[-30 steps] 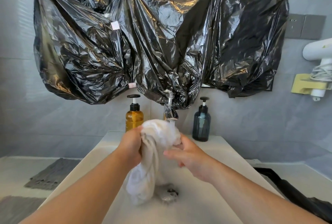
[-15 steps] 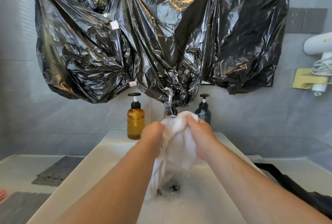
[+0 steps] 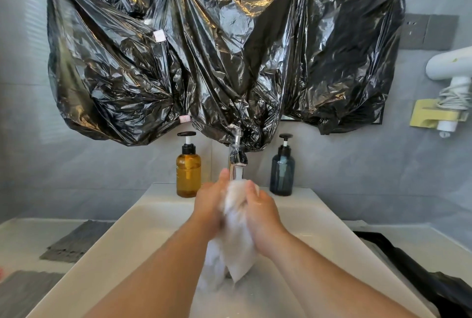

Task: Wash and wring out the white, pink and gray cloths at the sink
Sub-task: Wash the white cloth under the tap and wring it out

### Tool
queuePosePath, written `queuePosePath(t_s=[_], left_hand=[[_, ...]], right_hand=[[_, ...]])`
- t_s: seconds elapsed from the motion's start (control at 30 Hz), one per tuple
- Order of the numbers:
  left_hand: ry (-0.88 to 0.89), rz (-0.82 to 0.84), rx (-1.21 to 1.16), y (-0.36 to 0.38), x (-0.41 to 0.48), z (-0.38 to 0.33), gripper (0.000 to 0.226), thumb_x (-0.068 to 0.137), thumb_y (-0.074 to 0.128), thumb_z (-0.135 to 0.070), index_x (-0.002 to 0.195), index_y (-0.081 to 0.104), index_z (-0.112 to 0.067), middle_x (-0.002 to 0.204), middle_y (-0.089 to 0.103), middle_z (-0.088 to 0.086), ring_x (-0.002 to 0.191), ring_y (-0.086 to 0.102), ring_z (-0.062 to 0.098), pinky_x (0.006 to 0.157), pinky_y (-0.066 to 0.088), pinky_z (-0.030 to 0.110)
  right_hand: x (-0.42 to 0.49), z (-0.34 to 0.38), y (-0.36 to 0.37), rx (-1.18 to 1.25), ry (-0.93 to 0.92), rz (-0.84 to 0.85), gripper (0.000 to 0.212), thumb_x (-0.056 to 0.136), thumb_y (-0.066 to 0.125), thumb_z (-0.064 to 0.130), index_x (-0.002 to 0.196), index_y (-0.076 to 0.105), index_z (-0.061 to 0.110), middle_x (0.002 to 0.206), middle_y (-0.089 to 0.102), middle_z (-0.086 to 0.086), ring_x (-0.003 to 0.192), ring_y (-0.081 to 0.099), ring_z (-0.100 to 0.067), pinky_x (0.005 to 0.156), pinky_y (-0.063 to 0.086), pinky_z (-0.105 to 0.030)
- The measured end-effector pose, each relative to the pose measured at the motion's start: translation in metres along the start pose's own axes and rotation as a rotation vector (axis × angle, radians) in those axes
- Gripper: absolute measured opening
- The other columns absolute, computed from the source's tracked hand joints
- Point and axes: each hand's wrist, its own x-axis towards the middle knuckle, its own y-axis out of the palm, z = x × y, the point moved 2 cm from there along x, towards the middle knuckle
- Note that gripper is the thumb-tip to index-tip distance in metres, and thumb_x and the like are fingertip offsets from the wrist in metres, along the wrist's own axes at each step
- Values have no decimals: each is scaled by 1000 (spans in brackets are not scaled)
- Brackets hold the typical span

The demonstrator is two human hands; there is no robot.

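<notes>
Over the white sink [image 3: 143,218], my left hand [image 3: 210,204] and my right hand [image 3: 263,211] press a wet white cloth [image 3: 237,248] between them, right below the chrome faucet [image 3: 237,158]. The cloth's lower end hangs down into the basin, hiding the drain. A gray cloth [image 3: 74,242] lies flat on the counter to the left of the sink, and a second gray cloth [image 3: 23,292] lies nearer the bottom-left corner. A sliver of pink [image 3: 1,272] shows at the left edge.
An amber pump bottle [image 3: 188,171] stands left of the faucet and a dark blue pump bottle [image 3: 282,172] right of it. Black plastic sheeting [image 3: 217,49] covers the wall above. A black bag [image 3: 419,271] lies on the right counter. A white hair dryer [image 3: 452,70] hangs at far right.
Both hands have closed in on the white cloth and shifted under the faucet, rubbing it together. The cloth is bunched tighter between the palms than a second ago.
</notes>
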Motion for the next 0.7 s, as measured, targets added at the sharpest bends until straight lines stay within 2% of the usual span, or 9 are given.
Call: queuePosePath(t_s=[0.03, 0.1, 0.2, 0.27, 0.37, 0.43, 0.53, 0.6, 0.7], left_hand=[[65, -9, 58, 0, -1, -3, 42, 94, 61, -49, 86, 63, -7, 79, 64, 10, 72, 62, 25, 76, 54, 35], [172, -11, 176, 5, 0, -2, 23, 98, 56, -27, 80, 60, -14, 79, 63, 5, 72, 60, 22, 80, 56, 43], [158, 81, 479, 15, -4, -3, 16, 98, 49, -13, 104, 63, -15, 104, 67, 3, 97, 64, 22, 86, 48, 35], [156, 131, 423, 10, -4, -2, 29, 99, 51, -26, 121, 64, -12, 120, 68, 6, 113, 63, 27, 88, 46, 32], [118, 375, 342, 0, -12, -10, 63, 81, 64, -69, 118, 68, -19, 108, 72, 0, 99, 69, 17, 78, 55, 30], [156, 440, 373, -6, -10, -9, 63, 73, 78, -63, 117, 63, -21, 105, 72, -3, 91, 71, 11, 70, 54, 24], [182, 257, 282, -12, -4, -10, 35, 83, 78, -38, 106, 64, -16, 97, 71, 4, 80, 70, 18, 64, 53, 27], [158, 133, 181, -17, -2, -9, 20, 91, 70, -24, 103, 64, -9, 95, 69, 14, 79, 67, 27, 67, 53, 34], [7, 76, 66, -19, -3, -7, 20, 96, 61, -23, 107, 62, -6, 103, 70, 21, 95, 69, 39, 82, 57, 46]], right_hand=[[-3, 1, 0, -46, -14, -20, 38, 104, 43, 50, 109, 65, 20, 102, 71, -3, 95, 68, -21, 86, 55, -36], [-1, 6, -2, -81, -38, -50, 31, 102, 47, 43, 104, 69, 22, 97, 72, 0, 94, 69, -22, 83, 55, -35], [9, 14, -8, -171, -95, -62, 24, 101, 45, 21, 109, 67, 15, 109, 69, -5, 105, 65, -27, 83, 49, -32], [16, 19, -15, -114, -110, -91, 25, 101, 46, 22, 105, 70, 14, 105, 70, -4, 101, 65, -27, 81, 48, -32], [18, 31, -28, -25, -154, -118, 27, 104, 48, 32, 97, 68, 17, 93, 70, -3, 91, 67, -25, 79, 54, -35], [18, 38, -33, 34, -145, -143, 25, 104, 49, 36, 93, 64, 19, 90, 67, -2, 88, 65, -24, 79, 52, -35], [14, 36, -32, 190, 18, -53, 31, 100, 59, 41, 94, 69, 11, 86, 70, -8, 81, 66, -27, 77, 53, -36], [12, 23, -26, 160, 147, 118, 34, 94, 68, 41, 107, 71, 9, 89, 74, -7, 80, 69, -25, 72, 53, -32], [2, 8, -16, -10, 163, 370, 30, 92, 69, 21, 121, 64, 25, 100, 77, 0, 88, 71, -21, 65, 50, -28]])
